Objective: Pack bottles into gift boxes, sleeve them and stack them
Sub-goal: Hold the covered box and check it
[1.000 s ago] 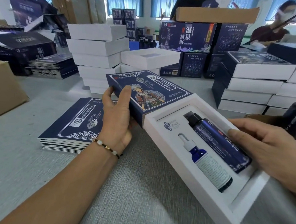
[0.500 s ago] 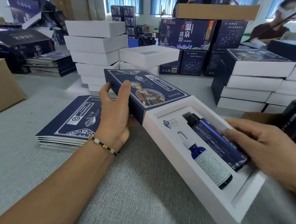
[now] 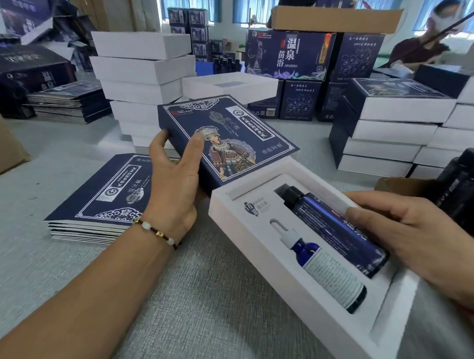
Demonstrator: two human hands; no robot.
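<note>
A white gift box (image 3: pixel 256 251) lies open-topped on the grey table, its far end inside a dark blue printed sleeve (image 3: pixel 232 140). In its foam insert lie a tall dark blue bottle (image 3: pixel 335 228) and a smaller blue dropper bottle (image 3: pixel 327 272). My left hand (image 3: pixel 175 181) grips the sleeve's near left edge, thumb on the printed top. My right hand (image 3: pixel 419 238) holds the box's right side, thumb lying on the tall bottle.
A pile of flat blue sleeves (image 3: pixel 100 199) lies left of my left hand. White boxes (image 3: pixel 142 72) are stacked behind it, sleeved boxes (image 3: pixel 389 124) at the right. Black bottle tops (image 3: pixel 468 188) stand in a carton far right. People work at the back.
The sleeve has slid a little further over the box's far end, and my left hand has shifted along the sleeve's edge with it. My right hand stays on the box.
</note>
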